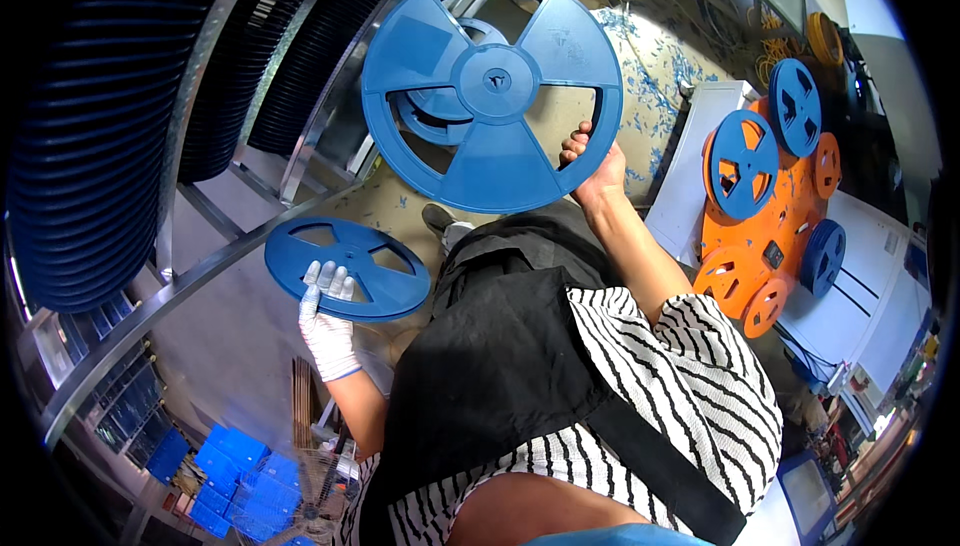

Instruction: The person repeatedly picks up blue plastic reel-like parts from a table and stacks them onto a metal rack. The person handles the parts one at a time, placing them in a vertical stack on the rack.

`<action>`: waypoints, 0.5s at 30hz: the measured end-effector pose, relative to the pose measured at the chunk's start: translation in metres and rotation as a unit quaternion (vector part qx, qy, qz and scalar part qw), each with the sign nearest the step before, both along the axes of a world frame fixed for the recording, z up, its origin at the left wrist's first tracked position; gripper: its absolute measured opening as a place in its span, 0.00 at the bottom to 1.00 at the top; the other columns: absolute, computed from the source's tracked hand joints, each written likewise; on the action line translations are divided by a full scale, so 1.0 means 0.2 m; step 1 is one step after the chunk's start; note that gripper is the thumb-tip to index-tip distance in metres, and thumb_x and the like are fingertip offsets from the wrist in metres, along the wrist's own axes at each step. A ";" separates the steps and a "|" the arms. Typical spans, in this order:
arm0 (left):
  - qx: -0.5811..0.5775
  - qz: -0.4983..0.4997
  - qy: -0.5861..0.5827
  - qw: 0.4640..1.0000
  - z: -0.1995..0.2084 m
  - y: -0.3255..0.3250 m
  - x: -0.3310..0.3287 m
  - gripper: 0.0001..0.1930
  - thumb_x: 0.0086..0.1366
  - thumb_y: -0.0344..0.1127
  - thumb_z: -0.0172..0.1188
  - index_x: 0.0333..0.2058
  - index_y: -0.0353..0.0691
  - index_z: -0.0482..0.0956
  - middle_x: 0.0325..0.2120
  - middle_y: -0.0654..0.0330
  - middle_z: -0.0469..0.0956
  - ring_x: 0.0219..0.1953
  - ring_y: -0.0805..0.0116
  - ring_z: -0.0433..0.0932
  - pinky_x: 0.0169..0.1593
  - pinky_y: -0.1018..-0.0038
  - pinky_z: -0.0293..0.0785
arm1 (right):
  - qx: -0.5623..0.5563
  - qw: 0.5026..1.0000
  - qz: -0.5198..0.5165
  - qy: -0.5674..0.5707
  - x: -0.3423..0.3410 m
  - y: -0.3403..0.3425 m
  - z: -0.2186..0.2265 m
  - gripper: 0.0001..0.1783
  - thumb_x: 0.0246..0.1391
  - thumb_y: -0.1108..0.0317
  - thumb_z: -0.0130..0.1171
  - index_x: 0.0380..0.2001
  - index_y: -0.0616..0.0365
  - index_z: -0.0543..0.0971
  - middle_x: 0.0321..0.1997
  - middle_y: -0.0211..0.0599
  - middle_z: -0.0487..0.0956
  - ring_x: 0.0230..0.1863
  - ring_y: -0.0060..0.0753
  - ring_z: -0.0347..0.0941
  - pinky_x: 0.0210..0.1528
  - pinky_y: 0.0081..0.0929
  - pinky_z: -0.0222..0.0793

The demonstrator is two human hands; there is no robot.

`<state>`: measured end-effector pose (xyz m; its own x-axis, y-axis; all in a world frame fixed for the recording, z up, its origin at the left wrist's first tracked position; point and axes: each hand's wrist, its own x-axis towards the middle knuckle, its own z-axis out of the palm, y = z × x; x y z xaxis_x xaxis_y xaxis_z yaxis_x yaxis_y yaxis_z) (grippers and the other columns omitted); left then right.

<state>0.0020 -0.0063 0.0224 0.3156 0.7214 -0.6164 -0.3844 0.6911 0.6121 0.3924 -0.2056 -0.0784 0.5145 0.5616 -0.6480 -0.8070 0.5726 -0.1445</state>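
My right hand (598, 168), bare, grips the rim of a large blue plastic reel (500, 168) with wide openings between its spokes. The fingers curl through an opening at the reel's lower right, and its flat face is turned up toward me. Lower and to the left, my left hand (330, 324) in a white glove holds a second blue reel (352, 254) by its near edge. That reel is tilted, and the thumb is partly hidden. Through the openings of the large reel, another blue round part (440, 103) shows farther below, mostly covered.
Metal racks with stacked dark reels (90, 146) stand on the left. At right, an orange panel (768, 211) carries several blue and orange reels beside a white cabinet (695, 146). Blue bins (240, 471) and a fan (300, 511) are at lower left. Blue scraps litter the floor (650, 76).
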 end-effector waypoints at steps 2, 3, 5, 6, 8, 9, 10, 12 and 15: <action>-0.019 -0.008 -0.031 0.999 -0.04 0.01 0.02 0.20 0.63 0.29 0.49 0.54 0.32 0.67 0.49 0.44 0.73 0.51 0.48 0.74 0.56 0.54 0.71 | 0.034 0.999 -0.001 0.018 0.03 -0.04 -0.05 0.13 0.55 0.60 0.43 0.30 0.58 0.71 0.21 0.30 0.67 0.21 0.28 0.62 0.25 0.25 0.61; -0.017 -0.011 -0.027 0.999 -0.04 0.02 0.03 0.20 0.63 0.29 0.49 0.54 0.32 0.67 0.49 0.43 0.73 0.51 0.48 0.74 0.56 0.54 0.71 | 0.056 0.998 -0.001 0.026 0.03 -0.04 -0.06 0.13 0.55 0.60 0.43 0.30 0.58 0.71 0.21 0.30 0.66 0.21 0.28 0.62 0.25 0.25 0.61; -0.012 -0.015 -0.018 1.000 -0.03 0.02 0.03 0.20 0.63 0.28 0.49 0.54 0.32 0.67 0.49 0.43 0.73 0.51 0.48 0.74 0.55 0.54 0.71 | 0.063 0.998 0.004 -0.006 0.03 -0.05 -0.06 0.12 0.55 0.61 0.43 0.29 0.59 0.71 0.21 0.31 0.66 0.21 0.29 0.62 0.25 0.25 0.61; -0.009 -0.015 -0.027 0.999 -0.03 0.01 0.04 0.20 0.63 0.28 0.49 0.54 0.32 0.67 0.49 0.43 0.73 0.50 0.48 0.74 0.55 0.54 0.71 | 0.078 0.997 0.009 -0.025 0.05 -0.05 -0.05 0.13 0.54 0.61 0.43 0.29 0.59 0.71 0.21 0.31 0.66 0.21 0.29 0.62 0.25 0.26 0.61; -0.002 -0.012 -0.031 0.999 -0.04 0.00 0.03 0.20 0.63 0.28 0.49 0.54 0.32 0.67 0.49 0.43 0.73 0.50 0.48 0.74 0.55 0.54 0.71 | 0.126 0.990 0.014 -0.057 0.08 -0.04 -0.03 0.13 0.54 0.61 0.44 0.30 0.60 0.72 0.21 0.31 0.66 0.21 0.29 0.62 0.24 0.27 0.62; 0.002 -0.010 -0.033 0.999 -0.04 -0.01 0.02 0.20 0.63 0.28 0.49 0.54 0.32 0.67 0.49 0.43 0.73 0.50 0.48 0.74 0.55 0.54 0.72 | 0.143 0.985 0.024 -0.094 0.09 -0.03 0.00 0.14 0.54 0.60 0.44 0.30 0.61 0.72 0.21 0.31 0.66 0.22 0.29 0.62 0.24 0.27 0.62; 0.013 -0.008 -0.027 1.000 -0.02 -0.02 0.02 0.20 0.62 0.27 0.50 0.54 0.32 0.67 0.48 0.43 0.73 0.50 0.48 0.75 0.55 0.54 0.72 | 0.149 0.982 0.032 -0.116 0.10 -0.01 0.03 0.15 0.55 0.60 0.44 0.30 0.62 0.72 0.22 0.31 0.67 0.22 0.29 0.62 0.24 0.27 0.62; 0.028 -0.005 -0.018 0.999 -0.02 -0.05 -0.01 0.21 0.61 0.27 0.51 0.54 0.32 0.67 0.48 0.43 0.73 0.50 0.48 0.75 0.55 0.55 0.72 | 0.161 0.974 0.048 -0.154 0.12 0.03 0.09 0.15 0.55 0.59 0.44 0.30 0.62 0.72 0.23 0.31 0.68 0.22 0.29 0.63 0.25 0.26 0.62; 0.042 0.012 -0.006 0.999 -0.03 -0.08 -0.07 0.21 0.60 0.28 0.54 0.53 0.32 0.68 0.48 0.44 0.73 0.50 0.48 0.75 0.54 0.55 0.72 | 0.171 0.962 0.079 -0.200 0.14 0.11 0.19 0.16 0.57 0.59 0.43 0.30 0.62 0.72 0.24 0.32 0.69 0.23 0.29 0.63 0.25 0.26 0.62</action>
<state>-0.0118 -0.0229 0.0158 0.3036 0.7780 -0.5501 -0.4081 0.6279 0.6627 0.4212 -0.1839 -0.0397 0.5752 0.7981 -0.1796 -0.8067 0.5170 -0.2863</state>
